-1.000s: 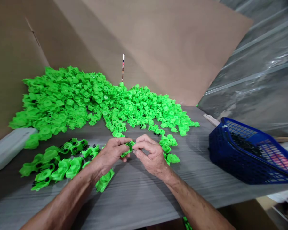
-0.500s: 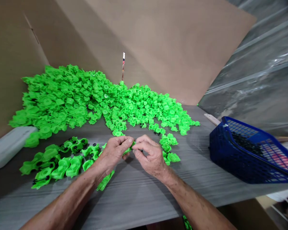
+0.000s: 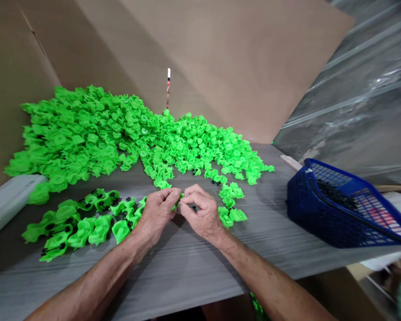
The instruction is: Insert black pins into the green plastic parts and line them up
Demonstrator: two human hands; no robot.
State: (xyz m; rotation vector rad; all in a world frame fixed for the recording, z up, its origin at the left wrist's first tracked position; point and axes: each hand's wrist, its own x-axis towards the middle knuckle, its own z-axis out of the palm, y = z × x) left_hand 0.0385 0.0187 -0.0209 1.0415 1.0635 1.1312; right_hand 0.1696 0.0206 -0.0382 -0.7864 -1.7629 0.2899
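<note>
Left hand (image 3: 157, 214) and right hand (image 3: 200, 211) closed, fingertips pinching a small green plastic piece (image 3: 177, 201), mostly hidden, above the middle of the surface (image 3: 173, 272), just short of the heap of like pieces (image 3: 87, 133). Looks light, stiff, perhaps slick; best held by its edges.

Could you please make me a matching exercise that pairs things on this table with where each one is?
Things:
1. small green plastic part
2. large green heap
3. blue plastic basket
4. smaller group of green parts

Places:
A. right table edge, holding black pieces
B. between left hand and right hand
C. left of both hands
D. back, against cardboard

Pairs: 1-B, 2-D, 3-A, 4-C
</note>
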